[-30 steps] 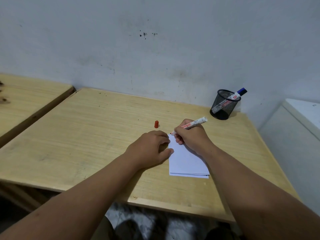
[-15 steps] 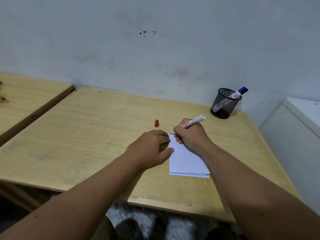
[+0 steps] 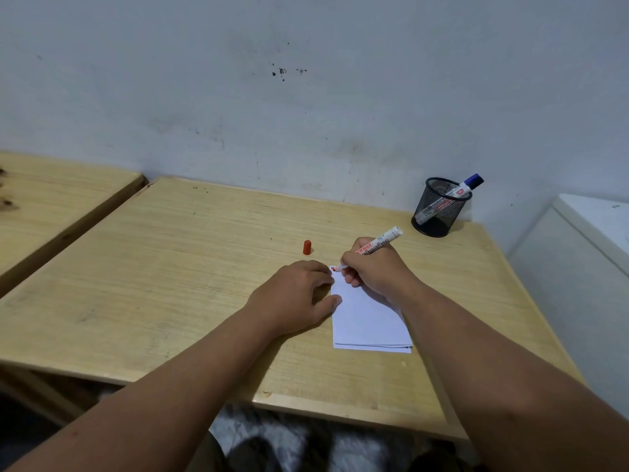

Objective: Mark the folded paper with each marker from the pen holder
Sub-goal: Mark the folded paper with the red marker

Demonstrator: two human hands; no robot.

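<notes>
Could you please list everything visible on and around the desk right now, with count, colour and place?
folded paper: one, white, near the desk's front right, under both hands
red marker: one, white barrel, uncapped, tip at the paper's far left corner
red cap: one, standing on the desk beyond the left hand
pen holder: one, black mesh, back right corner
blue marker: one, white with blue cap, leaning in the holder
desk: one, light wood, against the wall
left hand: pressing the paper's left edge
right hand: gripping the red marker
</notes>
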